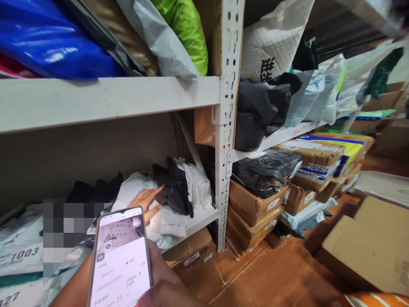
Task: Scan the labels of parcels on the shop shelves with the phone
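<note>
My right hand holds a smartphone at the lower middle, its lit screen toward me with a camera picture at the top and text below. Behind the phone, my left hand reaches onto the lower shelf with fingers stretched out and apart. Its fingertips are at a black plastic mailer bag and just above a small white parcel; whether they press on either I cannot tell. A larger white parcel lies behind this hand. The phone hides part of the left hand and wrist.
A white perforated post stands right of the lower shelf. An upper shelf beam runs above my hands, under bagged parcels. Cardboard boxes are stacked right of the post. A large carton sits on the brown floor.
</note>
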The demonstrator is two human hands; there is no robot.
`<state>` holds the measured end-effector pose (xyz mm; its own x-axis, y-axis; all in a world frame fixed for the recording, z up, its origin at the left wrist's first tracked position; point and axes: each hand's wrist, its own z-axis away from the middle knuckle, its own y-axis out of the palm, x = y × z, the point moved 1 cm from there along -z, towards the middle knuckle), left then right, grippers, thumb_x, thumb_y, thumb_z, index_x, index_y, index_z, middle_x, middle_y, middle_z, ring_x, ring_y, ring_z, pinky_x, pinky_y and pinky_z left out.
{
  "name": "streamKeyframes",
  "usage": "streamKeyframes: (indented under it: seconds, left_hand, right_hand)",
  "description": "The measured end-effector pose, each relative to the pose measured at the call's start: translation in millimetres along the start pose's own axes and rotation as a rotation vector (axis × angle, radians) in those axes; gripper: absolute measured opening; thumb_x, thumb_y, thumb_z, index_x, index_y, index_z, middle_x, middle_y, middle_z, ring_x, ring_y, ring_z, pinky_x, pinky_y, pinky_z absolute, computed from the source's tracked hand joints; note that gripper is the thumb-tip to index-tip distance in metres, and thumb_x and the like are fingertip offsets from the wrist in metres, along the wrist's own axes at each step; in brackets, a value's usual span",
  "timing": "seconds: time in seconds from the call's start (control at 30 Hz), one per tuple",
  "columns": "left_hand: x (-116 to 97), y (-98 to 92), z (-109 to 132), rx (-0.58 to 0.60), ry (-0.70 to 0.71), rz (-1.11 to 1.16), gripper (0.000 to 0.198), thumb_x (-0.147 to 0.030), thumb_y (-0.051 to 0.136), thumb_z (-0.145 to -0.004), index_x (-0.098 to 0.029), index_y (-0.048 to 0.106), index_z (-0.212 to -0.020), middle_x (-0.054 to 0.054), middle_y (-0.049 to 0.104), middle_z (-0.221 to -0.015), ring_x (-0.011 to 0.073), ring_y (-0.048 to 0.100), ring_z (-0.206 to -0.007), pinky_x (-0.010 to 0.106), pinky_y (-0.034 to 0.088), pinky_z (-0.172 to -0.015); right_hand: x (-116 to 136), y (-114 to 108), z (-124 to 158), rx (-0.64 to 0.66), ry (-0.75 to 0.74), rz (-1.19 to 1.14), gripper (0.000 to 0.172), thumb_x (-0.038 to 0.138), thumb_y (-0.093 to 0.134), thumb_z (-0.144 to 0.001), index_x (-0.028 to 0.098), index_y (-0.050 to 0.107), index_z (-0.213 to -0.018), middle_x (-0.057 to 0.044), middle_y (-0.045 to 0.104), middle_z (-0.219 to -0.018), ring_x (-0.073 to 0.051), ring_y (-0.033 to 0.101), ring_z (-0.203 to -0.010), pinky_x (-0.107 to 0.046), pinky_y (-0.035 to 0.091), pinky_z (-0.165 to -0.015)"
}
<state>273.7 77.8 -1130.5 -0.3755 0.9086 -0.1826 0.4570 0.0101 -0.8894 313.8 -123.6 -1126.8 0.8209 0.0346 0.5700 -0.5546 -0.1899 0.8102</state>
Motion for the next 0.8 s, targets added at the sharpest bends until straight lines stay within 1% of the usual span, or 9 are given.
streamKeyframes:
  seconds: [0.07, 0.13, 0.2, 0.27, 0.37, 0.47, 0.57, 0.67, 0.8]
  left_hand:
    - [-9, -6.2, -6, 0.006, -0.054, -0.019, 0.046, -0.046, 0.043, -0.085, -0.023, 0.047, -0.125, 0.008, 0.059, -0.121, 0.0267, 0.055, -0.113, 0.041, 0.042, -0.101]
    - [-20, -13.0, -16, 0.006, -0.079, -0.047, 0.05, -0.054, 0.049, -0.08, -0.021, 0.049, -0.118, 0.01, 0.055, -0.121, 0.0294, 0.056, -0.111, 0.042, 0.046, -0.095]
    - [-35, -19.0, -28, 0.027, -0.035, -0.072, 0.056, -0.051, 0.059, -0.073, -0.02, 0.047, -0.118, 0.012, 0.051, -0.125, 0.0294, 0.052, -0.115, 0.04, 0.044, -0.098]
    - [-52, -23.5, -39, 0.095, 0.049, -0.105, 0.06, -0.042, 0.066, -0.068, -0.02, 0.047, -0.12, 0.009, 0.053, -0.124, 0.0269, 0.053, -0.114, 0.037, 0.044, -0.098]
    - [-70, -28.6, -48, 0.22, 0.11, -0.218, 0.046, -0.044, 0.059, -0.074, -0.018, 0.059, -0.111, 0.01, 0.062, -0.107, 0.0295, 0.058, -0.101, 0.043, 0.045, -0.09]
    - [-74, -32.2, -52, 0.279, 0.094, -0.322, 0.041, -0.044, 0.043, -0.083, -0.015, 0.065, -0.103, 0.013, 0.064, -0.1, 0.0316, 0.06, -0.096, 0.047, 0.042, -0.088]
    - [-68, -32.6, -56, 0.325, 0.043, -0.373, 0.041, -0.032, 0.043, -0.079, -0.015, 0.064, -0.11, 0.013, 0.066, -0.105, 0.0286, 0.061, -0.101, 0.043, 0.042, -0.091]
    - [-64, -30.0, -66, 0.374, -0.053, -0.421, 0.046, -0.032, 0.046, -0.075, -0.011, 0.063, -0.113, 0.016, 0.067, -0.111, 0.0314, 0.063, -0.101, 0.044, 0.044, -0.087]
    - [-74, -17.8, -80, 0.394, -0.157, -0.461, 0.049, -0.041, 0.046, -0.079, -0.002, 0.066, -0.103, 0.023, 0.071, -0.086, 0.0387, 0.065, -0.088, 0.055, 0.038, -0.088]
  right_hand:
    - [3, 4, -2, 0.005, 0.012, -0.027, 0.078, 0.012, 0.059, -0.045, 0.021, 0.049, -0.122, -0.004, 0.069, -0.098, -0.028, 0.063, -0.104, -0.046, 0.036, -0.099]
    - [5, 8, -6, -0.04, -0.022, -0.031, 0.076, 0.013, 0.058, -0.041, 0.019, 0.052, -0.117, -0.005, 0.069, -0.094, -0.03, 0.063, -0.099, -0.049, 0.036, -0.097]
    - [8, 11, -8, -0.086, -0.047, -0.045, 0.075, 0.013, 0.059, -0.038, 0.019, 0.054, -0.113, -0.005, 0.069, -0.093, -0.032, 0.063, -0.097, -0.051, 0.037, -0.095]
    - [15, 16, -8, -0.074, -0.059, -0.042, 0.077, 0.013, 0.059, -0.038, 0.019, 0.054, -0.115, -0.006, 0.069, -0.098, -0.031, 0.062, -0.099, -0.049, 0.037, -0.093]
    - [28, 23, -2, -0.01, -0.046, -0.009, 0.081, 0.012, 0.057, -0.041, 0.022, 0.05, -0.121, -0.004, 0.068, -0.106, -0.029, 0.061, -0.106, -0.042, 0.038, -0.091]
    - [35, 24, 3, -0.029, -0.048, -0.022, 0.08, 0.011, 0.061, -0.04, 0.023, 0.051, -0.119, -0.001, 0.069, -0.101, -0.028, 0.06, -0.108, -0.036, 0.038, -0.087]
    - [36, 16, 2, -0.025, -0.119, -0.035, 0.077, 0.011, 0.063, -0.041, 0.021, 0.054, -0.116, 0.0, 0.069, -0.092, -0.027, 0.062, -0.101, -0.033, 0.04, -0.082]
    - [36, 6, -3, 0.005, -0.183, -0.044, 0.078, 0.011, 0.063, -0.042, 0.02, 0.053, -0.119, -0.001, 0.068, -0.092, -0.025, 0.062, -0.096, -0.033, 0.04, -0.081]
    - [37, -4, -6, -0.01, -0.223, -0.061, 0.074, 0.011, 0.061, -0.045, 0.02, 0.052, -0.118, -0.002, 0.068, -0.1, -0.025, 0.06, -0.101, -0.037, 0.04, -0.088]
